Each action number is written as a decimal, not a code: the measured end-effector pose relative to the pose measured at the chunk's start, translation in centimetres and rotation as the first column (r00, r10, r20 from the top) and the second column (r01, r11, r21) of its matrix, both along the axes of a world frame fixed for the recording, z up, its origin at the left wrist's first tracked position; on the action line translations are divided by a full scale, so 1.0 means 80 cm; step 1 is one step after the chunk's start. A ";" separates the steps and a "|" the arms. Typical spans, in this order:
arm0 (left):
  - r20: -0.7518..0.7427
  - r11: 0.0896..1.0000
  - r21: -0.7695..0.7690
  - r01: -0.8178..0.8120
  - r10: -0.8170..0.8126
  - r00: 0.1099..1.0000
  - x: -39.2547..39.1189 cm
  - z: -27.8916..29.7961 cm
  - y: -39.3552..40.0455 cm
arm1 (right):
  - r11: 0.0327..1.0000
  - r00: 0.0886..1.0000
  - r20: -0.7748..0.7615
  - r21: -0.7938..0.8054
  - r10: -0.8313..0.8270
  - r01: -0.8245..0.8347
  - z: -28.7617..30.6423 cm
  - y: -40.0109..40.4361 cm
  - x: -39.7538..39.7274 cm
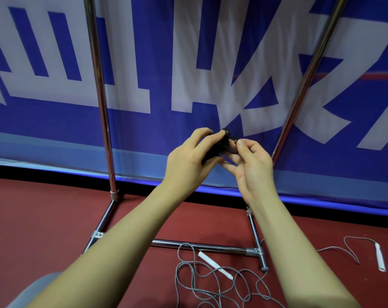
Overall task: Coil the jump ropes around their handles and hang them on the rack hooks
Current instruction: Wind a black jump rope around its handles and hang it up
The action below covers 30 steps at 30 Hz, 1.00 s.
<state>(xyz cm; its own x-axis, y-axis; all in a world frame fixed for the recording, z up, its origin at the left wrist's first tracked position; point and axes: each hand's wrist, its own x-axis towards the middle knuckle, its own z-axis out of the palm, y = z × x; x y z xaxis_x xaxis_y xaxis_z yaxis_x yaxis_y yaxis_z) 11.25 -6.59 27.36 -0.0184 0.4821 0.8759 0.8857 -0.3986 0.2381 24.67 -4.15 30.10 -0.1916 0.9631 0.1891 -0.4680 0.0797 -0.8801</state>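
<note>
My left hand (189,162) grips a black jump-rope handle bundle (219,144) held up in front of the blue banner. My right hand (249,167) is right beside it, its thumb and fingertips pinching a thin black loop of cord at the bundle's top. A second jump rope lies on the red floor below: a tangled grey cord (211,283) with one white handle (215,264) near the rack's base and the other white handle (380,256) far right. The rack's hooks are out of view.
A chrome rack stands ahead, with a left upright (100,96), a slanted right upright (306,78) and a low crossbar (199,245) on floor feet. Behind it hangs a blue and white banner (188,63). A grey shape (33,290) shows at bottom left.
</note>
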 end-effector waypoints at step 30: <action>-0.284 0.997 0.005 -0.072 0.070 0.956 -0.014 -0.007 0.001 | 0.987 0.987 0.058 -0.048 -0.148 0.150 0.001 0.004 0.011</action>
